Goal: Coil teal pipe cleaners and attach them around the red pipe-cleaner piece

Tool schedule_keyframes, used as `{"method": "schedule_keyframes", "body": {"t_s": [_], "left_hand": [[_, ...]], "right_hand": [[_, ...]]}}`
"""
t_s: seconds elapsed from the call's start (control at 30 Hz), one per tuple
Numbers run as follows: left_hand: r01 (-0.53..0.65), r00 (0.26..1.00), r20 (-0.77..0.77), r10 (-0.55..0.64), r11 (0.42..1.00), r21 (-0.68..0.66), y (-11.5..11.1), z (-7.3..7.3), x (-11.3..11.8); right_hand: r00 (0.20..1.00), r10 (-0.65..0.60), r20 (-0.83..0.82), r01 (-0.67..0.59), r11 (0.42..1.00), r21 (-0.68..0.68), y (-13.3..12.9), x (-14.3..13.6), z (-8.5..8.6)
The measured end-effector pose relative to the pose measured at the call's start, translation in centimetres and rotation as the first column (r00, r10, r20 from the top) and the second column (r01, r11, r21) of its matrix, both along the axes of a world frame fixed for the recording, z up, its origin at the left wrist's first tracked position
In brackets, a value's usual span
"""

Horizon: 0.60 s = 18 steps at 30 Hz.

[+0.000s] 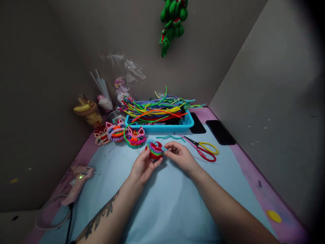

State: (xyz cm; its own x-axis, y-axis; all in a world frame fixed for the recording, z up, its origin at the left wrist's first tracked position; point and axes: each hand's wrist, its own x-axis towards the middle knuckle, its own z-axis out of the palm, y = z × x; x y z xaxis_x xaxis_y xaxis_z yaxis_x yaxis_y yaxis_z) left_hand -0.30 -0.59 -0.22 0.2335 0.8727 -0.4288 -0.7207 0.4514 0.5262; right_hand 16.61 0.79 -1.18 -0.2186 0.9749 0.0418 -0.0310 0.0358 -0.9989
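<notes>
My left hand [143,166] holds a small round red craft piece [155,150] with rainbow stripes and a light blue wavy trim along its top. The fingers of my left hand support it from the left and below. My right hand [179,155] pinches the end of the light blue trim [164,149] at the piece's right side. Just left of the hands stands a finished-looking pink and orange animal head [136,138] made of fuzzy stems. Behind my right hand lies a loose teal stem [169,137].
Scissors [203,149] with red and yellow handles lie right of the hands. A blue tray [159,128] heaped with coloured stems stands behind. At the left lies a pink glue gun [80,184] with a cable. Two dark flat objects, one a black slab [220,132], lie back right.
</notes>
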Motion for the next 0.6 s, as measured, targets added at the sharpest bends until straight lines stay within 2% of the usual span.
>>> {"method": "schedule_keyframes", "body": {"t_s": [0.13, 0.27, 0.4, 0.6], "left_hand": [[-0.005, 1.000, -0.008, 0.005, 1.000, 0.013, 0.07, 0.07, 0.10], [0.006, 1.000, -0.008, -0.006, 1.000, -0.008, 0.07, 0.10, 0.17], [0.007, 0.999, -0.037, -0.007, 1.000, 0.008, -0.14, 0.15, 0.31], [0.014, 0.989, -0.150, 0.003, 0.994, 0.112, -0.60, -0.06, 0.73]], "right_hand": [[1.000, -0.008, -0.022, 0.009, 1.000, 0.028, 0.02, -0.16, -0.21], [0.996, -0.085, -0.001, 0.085, 0.993, 0.087, -0.07, -0.32, -0.10], [0.969, -0.198, 0.147, 0.159, 0.957, 0.241, -0.32, -0.46, -0.05], [0.934, -0.229, 0.275, 0.108, 0.913, 0.393, -0.83, -0.69, 0.58]]}}
